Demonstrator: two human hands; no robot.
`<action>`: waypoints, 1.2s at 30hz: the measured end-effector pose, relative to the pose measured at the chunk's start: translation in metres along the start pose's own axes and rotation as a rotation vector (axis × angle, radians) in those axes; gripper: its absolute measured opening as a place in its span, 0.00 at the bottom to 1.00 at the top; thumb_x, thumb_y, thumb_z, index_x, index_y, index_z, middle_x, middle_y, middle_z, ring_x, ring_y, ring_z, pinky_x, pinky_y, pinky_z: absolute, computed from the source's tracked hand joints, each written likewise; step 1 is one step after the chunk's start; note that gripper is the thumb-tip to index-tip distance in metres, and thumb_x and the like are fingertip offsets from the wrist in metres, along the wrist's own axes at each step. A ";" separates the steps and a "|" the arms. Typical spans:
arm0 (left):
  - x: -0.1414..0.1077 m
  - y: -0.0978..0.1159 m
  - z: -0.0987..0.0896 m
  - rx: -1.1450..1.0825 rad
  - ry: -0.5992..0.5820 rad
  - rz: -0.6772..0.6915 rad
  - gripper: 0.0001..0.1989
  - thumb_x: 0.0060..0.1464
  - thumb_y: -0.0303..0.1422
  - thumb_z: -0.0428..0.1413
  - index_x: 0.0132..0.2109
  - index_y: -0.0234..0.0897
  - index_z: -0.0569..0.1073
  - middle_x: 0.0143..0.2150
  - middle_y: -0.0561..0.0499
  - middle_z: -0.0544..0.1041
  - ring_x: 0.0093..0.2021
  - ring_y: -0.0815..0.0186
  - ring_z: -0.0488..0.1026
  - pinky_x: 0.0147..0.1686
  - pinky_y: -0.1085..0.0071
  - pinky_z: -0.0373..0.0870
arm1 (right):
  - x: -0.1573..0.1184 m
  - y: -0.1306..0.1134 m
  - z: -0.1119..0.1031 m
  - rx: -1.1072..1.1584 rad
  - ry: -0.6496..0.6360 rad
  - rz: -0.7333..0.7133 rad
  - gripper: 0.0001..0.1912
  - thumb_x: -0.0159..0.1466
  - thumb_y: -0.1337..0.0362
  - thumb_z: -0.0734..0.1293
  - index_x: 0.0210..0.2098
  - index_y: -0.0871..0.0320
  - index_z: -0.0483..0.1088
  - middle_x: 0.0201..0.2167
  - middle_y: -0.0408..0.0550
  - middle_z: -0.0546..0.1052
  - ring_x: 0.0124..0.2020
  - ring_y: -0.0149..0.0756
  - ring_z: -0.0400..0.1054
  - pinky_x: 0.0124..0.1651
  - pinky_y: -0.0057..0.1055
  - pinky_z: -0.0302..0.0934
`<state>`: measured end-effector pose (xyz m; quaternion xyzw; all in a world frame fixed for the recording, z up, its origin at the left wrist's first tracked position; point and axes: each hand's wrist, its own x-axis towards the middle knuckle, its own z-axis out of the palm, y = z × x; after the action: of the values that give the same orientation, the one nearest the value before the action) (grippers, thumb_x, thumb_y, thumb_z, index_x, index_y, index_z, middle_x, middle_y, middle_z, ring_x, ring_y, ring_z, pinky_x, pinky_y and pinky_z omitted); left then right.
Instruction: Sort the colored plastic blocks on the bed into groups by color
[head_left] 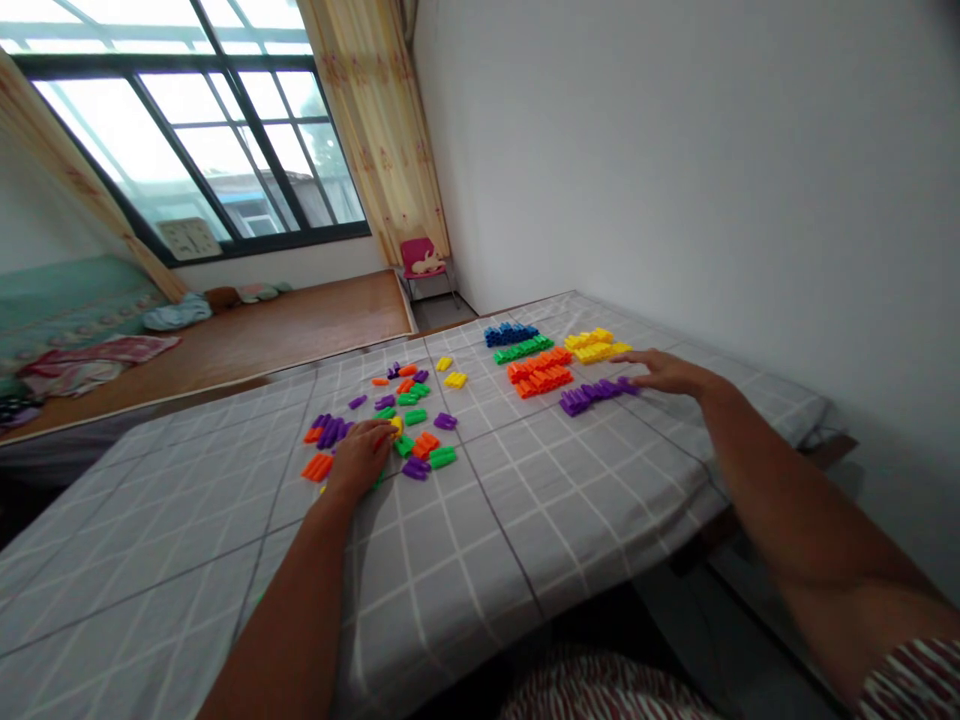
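My left hand (364, 457) is closed at the loose pile, its fingertips on a yellow plastic piece (397, 427), partly hidden by the fingers. Around it lie scattered small plastic pieces that look like clothespins: purple ones (416, 468), green ones (442, 457) and orange ones (317, 467). My right hand (667, 373) is open, thumb and fingers apart, at the right end of a row of purple pieces (592, 396); the thumb seems to touch the end piece. Beyond that row are orange (538, 372), green (523, 349), blue (511, 334) and yellow (596, 345) groups, lined up by colour.
The pieces lie on a grey checked cloth (480, 540) over a bed-like surface. A white wall (675, 170) rises along the right. Farther back are a brown platform (322, 310), a pink chair (418, 256) and a curtained window (262, 150).
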<state>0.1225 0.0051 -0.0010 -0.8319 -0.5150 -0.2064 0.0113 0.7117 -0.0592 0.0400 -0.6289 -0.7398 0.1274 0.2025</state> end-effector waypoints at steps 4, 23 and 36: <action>0.001 0.001 -0.001 -0.010 -0.014 0.006 0.19 0.58 0.38 0.46 0.47 0.40 0.78 0.51 0.45 0.77 0.54 0.56 0.71 0.56 0.59 0.67 | -0.007 0.025 -0.001 0.015 -0.144 0.068 0.31 0.51 0.64 0.68 0.55 0.57 0.72 0.55 0.52 0.75 0.55 0.49 0.68 0.58 0.42 0.60; -0.001 0.003 -0.011 -0.026 0.200 -0.111 0.16 0.60 0.34 0.48 0.48 0.40 0.78 0.50 0.46 0.78 0.53 0.59 0.72 0.57 0.60 0.66 | 0.038 -0.089 0.032 -0.116 0.083 -0.170 0.24 0.59 0.63 0.65 0.55 0.54 0.72 0.49 0.52 0.77 0.40 0.42 0.75 0.45 0.37 0.68; -0.019 -0.056 -0.030 -0.293 0.535 -0.706 0.21 0.50 0.19 0.48 0.47 0.35 0.79 0.47 0.43 0.80 0.49 0.59 0.75 0.52 0.63 0.69 | 0.155 -0.331 0.180 -0.127 -0.200 -0.583 0.18 0.60 0.73 0.65 0.49 0.59 0.75 0.49 0.52 0.78 0.45 0.39 0.74 0.49 0.32 0.64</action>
<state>0.0571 0.0081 0.0085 -0.5163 -0.7108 -0.4755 -0.0451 0.3185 0.0466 0.0485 -0.3860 -0.9117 0.0788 0.1169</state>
